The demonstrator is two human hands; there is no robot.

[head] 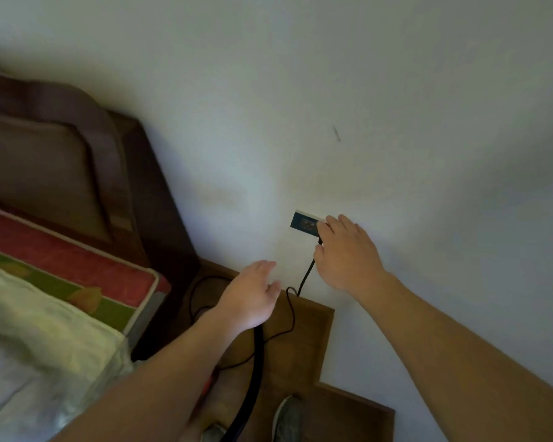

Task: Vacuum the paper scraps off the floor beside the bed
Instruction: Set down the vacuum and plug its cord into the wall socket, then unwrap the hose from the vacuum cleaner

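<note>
My right hand (345, 253) is at the wall socket (304, 222), thumb and fingers closed round the black plug, which they mostly hide. From under that hand the thin black power cord (305, 277) drops to the wooden floor (304, 352) and loops left. My left hand (253, 295) hovers open and empty just left of the cord, fingers relaxed, above the thick black vacuum hose (253, 362). The hose runs down between my feet. A bit of red (208, 383), perhaps the vacuum body, peeks out beside my left forearm. No paper scraps are in sight.
The bed fills the left: a dark wooden headboard (160, 199), a red and green mattress edge (77, 266) and a pale blanket (39, 339). A white wall (364, 106) stands straight ahead. My grey shoes (288, 419) stand on the narrow floor strip between bed and wall.
</note>
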